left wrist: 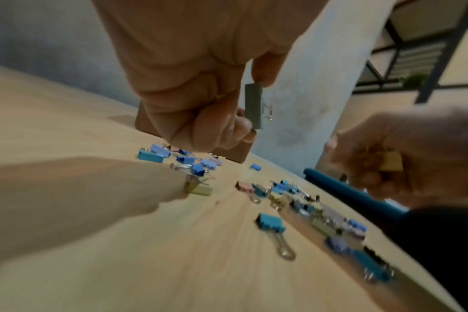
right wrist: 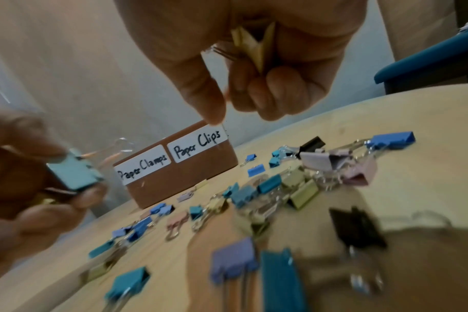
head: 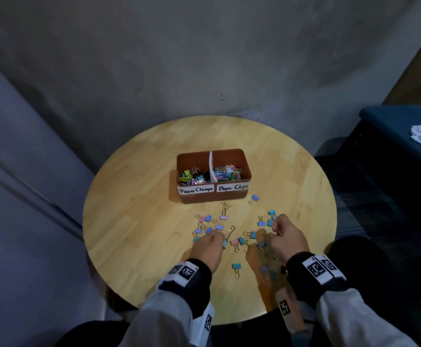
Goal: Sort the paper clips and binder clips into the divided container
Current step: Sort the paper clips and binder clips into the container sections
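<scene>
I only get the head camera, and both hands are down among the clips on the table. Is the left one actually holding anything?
Observer: Yes. In the left wrist view, the left hand pinches a pale clip between thumb and fingertip.
Visitor: And the right one?
Observer: The right wrist view shows the right hand with a yellow clip tucked inside its curled fingers.
Visitor: The pile beside that hand is dim for me. Are there any colours I'm missing?
Observer: At least one. A black clip lies at the far side of the pile.
</scene>
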{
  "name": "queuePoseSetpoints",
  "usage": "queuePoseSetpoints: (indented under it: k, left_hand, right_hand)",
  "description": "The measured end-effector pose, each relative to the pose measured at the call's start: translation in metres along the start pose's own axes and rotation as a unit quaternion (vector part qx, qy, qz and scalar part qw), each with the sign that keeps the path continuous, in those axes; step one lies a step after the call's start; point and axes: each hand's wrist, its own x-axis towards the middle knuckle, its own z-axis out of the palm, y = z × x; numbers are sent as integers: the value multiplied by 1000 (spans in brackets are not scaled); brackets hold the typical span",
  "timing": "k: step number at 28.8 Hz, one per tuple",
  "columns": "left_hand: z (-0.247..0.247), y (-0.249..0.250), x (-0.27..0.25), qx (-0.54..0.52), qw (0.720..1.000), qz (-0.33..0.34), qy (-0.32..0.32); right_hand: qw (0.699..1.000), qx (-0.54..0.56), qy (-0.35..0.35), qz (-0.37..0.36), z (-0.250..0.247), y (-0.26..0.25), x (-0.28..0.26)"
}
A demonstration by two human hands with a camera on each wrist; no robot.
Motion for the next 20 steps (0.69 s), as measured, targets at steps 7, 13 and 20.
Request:
queuePoseSetpoints:
  k: [7, 13, 20]
  left_hand:
    - [14, 14, -20, -365, 918, -77, -138]
    - [37, 29, -10, -462, 878, -104, -64]
    - [52, 28, -9, -503, 853, -134, -30]
  right_hand:
    - [997, -72, -14, -6, -13, 30, 25]
    - [983, -182, -39, 13, -25, 58, 18]
    - [979, -172, -100, -36, -17, 56, 24]
